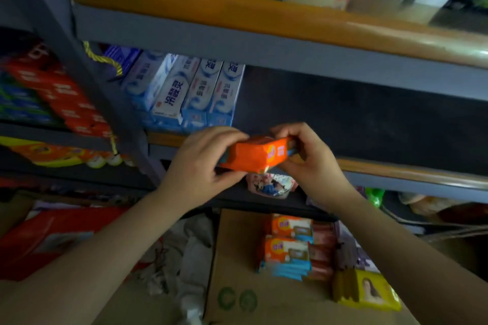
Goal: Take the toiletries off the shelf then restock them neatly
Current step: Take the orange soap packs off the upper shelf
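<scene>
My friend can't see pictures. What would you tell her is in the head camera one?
Two hands, the left hand and right hand, hold an orange packet by its ends in front of a dark shelf. Blue and white toothpaste boxes stand on the shelf's left part, and more packets lie on a cardboard box below.

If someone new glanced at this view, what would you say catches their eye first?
Probably the orange pack, gripped at mid-frame by the left hand and right hand in front of the bare, dark shelf. Next, the blue-white toothpaste boxes standing at that shelf's left end.
</scene>
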